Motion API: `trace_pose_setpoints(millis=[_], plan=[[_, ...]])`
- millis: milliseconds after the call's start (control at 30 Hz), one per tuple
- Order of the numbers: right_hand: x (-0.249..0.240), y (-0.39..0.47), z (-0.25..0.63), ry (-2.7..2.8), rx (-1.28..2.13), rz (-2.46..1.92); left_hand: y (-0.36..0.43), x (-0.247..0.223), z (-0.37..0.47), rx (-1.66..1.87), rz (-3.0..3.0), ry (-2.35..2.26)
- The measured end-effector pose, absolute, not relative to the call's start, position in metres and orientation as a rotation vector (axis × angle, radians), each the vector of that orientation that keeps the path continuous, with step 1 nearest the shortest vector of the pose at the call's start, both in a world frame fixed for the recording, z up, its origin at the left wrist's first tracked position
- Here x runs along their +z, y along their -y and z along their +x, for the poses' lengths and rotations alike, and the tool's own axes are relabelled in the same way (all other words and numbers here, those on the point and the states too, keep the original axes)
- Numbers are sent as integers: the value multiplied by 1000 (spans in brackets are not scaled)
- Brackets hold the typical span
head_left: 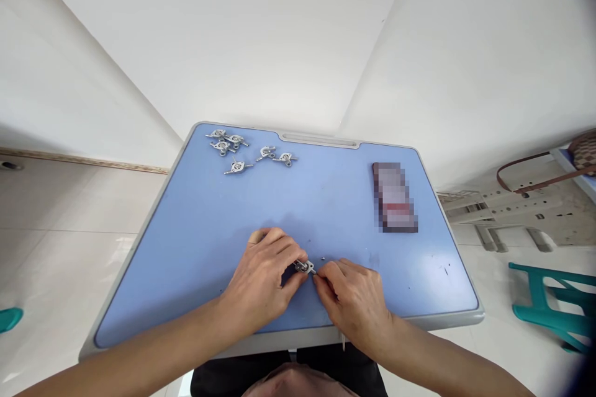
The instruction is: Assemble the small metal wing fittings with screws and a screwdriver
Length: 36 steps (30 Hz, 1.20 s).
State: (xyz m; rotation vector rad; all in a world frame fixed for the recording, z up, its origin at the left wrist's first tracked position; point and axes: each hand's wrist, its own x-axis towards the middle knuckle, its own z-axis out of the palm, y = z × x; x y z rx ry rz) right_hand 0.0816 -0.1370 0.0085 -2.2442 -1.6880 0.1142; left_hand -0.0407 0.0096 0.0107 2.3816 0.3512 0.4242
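Metal fitting (305, 267) — apparently in both hands (265, 273) (354, 293)

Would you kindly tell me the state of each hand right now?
Left hand: closed, holding a small flanged metal part between thumb and fingers.
Right hand: curled closed at that part's end; what it grips cannot be told.
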Motion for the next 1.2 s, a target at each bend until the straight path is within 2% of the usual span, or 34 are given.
trace_pose_setpoints(millis=[333, 1200], plan=[[9, 137, 78, 1676, 95, -2273, -8, 7, -47, 419, 2345, -255], [9, 133, 78, 1661, 75, -2277, -3, 14, -44, 429, 2443, -480]])
